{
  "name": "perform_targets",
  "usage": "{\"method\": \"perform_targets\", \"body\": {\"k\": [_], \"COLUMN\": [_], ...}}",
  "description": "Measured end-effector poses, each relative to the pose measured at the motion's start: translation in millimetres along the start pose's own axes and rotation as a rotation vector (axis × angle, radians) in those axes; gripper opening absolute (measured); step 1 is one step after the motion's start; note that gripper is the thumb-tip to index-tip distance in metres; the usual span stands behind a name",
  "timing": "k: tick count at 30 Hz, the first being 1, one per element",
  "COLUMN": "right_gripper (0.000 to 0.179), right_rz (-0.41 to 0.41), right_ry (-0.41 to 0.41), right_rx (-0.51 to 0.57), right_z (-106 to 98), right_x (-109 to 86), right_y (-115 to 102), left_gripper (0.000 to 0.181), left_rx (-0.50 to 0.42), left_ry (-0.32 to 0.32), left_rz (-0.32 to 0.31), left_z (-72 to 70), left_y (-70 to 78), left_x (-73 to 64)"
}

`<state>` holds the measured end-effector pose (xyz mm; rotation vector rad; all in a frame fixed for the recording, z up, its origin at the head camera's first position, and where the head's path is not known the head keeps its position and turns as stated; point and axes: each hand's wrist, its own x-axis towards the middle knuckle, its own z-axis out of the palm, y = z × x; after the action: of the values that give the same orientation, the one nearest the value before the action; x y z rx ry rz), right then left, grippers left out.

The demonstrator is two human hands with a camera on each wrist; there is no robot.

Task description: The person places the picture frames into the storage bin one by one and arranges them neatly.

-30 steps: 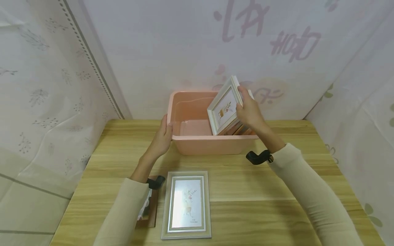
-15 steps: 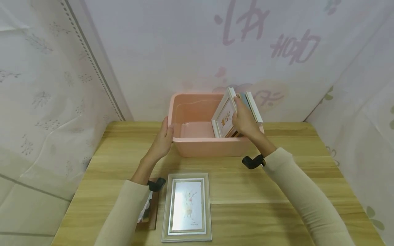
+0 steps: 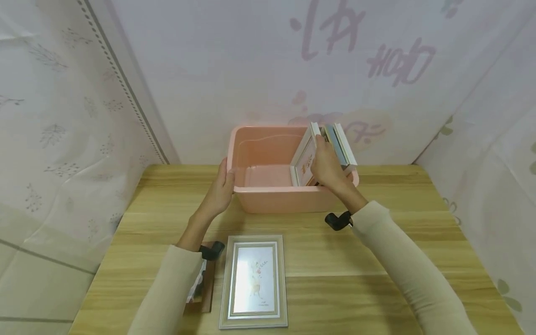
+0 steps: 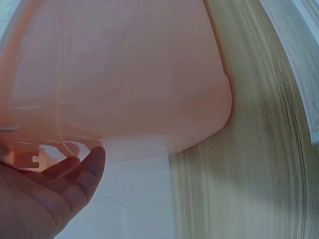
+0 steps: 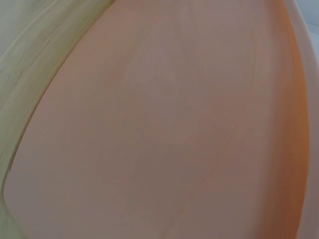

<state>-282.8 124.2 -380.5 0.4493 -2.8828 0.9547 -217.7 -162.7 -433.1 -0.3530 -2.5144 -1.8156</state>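
Note:
A pink plastic basin [image 3: 289,201] stands on the wooden table. My left hand [image 3: 217,191] grips its left rim, and the left wrist view shows the fingers [image 4: 92,167] curled under the edge. Inside the basin's right part, my right hand [image 3: 327,164] holds a white picture frame [image 3: 299,173] by its upper right edge. That frame leans to the right, its flower print facing left. Behind the hand, more frames [image 3: 340,144] with blue-grey and white edges stand slanted against the right end. The basin's outer wall [image 5: 149,124] fills the right wrist view, hiding the right hand.
A cream picture frame [image 3: 253,281] lies face up on the table [image 3: 356,288] in front of the basin. Left of it is a brown frame [image 3: 207,284], partly under my left forearm. A printed curtain [image 3: 217,70] hangs close behind the basin.
My right hand has lowered the white frame deeper into the basin and moved slightly left, so the slanted frames behind it show more. The left hand has stayed on the rim.

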Motion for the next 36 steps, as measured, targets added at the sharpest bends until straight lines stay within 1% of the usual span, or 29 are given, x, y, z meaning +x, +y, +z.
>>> {"method": "perform_targets", "body": {"k": [1, 4, 6, 8, 12, 15, 16, 18, 19, 21, 25, 26, 30, 33, 36], "right_gripper": [0.065, 0.070, 0.074, 0.076, 0.071, 0.071, 0.071, 0.072, 0.073, 0.072, 0.068, 0.066, 0.060, 0.060, 0.065], "right_rz": [0.009, 0.056, 0.064, 0.056, 0.012, -0.013, -0.021, -0.028, -0.026, -0.011, 0.008, 0.008, 0.005, 0.012, 0.022], "right_ry": [-0.005, -0.056, -0.088, -0.111, -0.124, -0.137, -0.136, -0.135, -0.132, -0.133, -0.141, -0.142, -0.136, -0.132, -0.135], "right_rx": [-0.037, -0.123, -0.196, -0.245, -0.375, -0.474, -0.498, -0.533, -0.545, -0.551, -0.548, -0.549, -0.587, -0.603, -0.592], "right_z": [0.0, 0.3, 1.5, 2.9, 4.9, 5.1, 5.1, 5.0, 4.9, 4.5, 2.2, 1.3, -2.9, -5.5, -7.2], "right_x": [-0.5, -2.5, -3.0, -2.9, -3.1, -3.5, -3.5, -4.0, -4.3, -4.9, -5.5, -5.8, -7.1, -8.2, -8.9], "right_y": [-0.6, -3.8, -5.2, -7.1, -8.8, -10.1, -10.3, -10.6, -10.4, -9.4, -6.3, -5.2, 0.6, 4.0, 5.4], "left_gripper": [0.051, 0.052, 0.052, 0.052, 0.051, 0.051, 0.050, 0.050, 0.050, 0.050, 0.051, 0.051, 0.052, 0.052, 0.052], "left_rx": [0.001, 0.004, 0.003, 0.003, 0.004, 0.010, 0.008, 0.008, 0.002, -0.004, -0.001, 0.003, 0.020, 0.021, 0.020], "left_ry": [0.002, 0.002, 0.000, -0.006, -0.020, -0.029, -0.031, -0.034, -0.034, -0.027, -0.009, -0.004, 0.008, 0.012, 0.018], "left_rz": [-0.002, -0.008, -0.021, -0.036, -0.064, -0.052, -0.051, -0.045, -0.040, -0.046, -0.030, -0.028, -0.021, -0.018, -0.019], "left_z": [0.2, 0.4, 0.5, -0.5, -1.4, -1.7, -1.8, -1.9, -1.9, -1.5, -0.6, -0.2, 0.5, 0.9, 1.2], "left_y": [0.1, 1.0, 3.4, 8.4, 27.0, 35.8, 36.1, 35.4, 32.6, 25.5, 7.8, 5.3, 1.7, 1.8, 1.6], "left_x": [0.2, 0.4, -0.4, -1.6, -7.0, -10.0, -10.0, -9.8, -8.6, -5.9, -1.1, -0.7, -0.5, -0.9, -1.2]}}
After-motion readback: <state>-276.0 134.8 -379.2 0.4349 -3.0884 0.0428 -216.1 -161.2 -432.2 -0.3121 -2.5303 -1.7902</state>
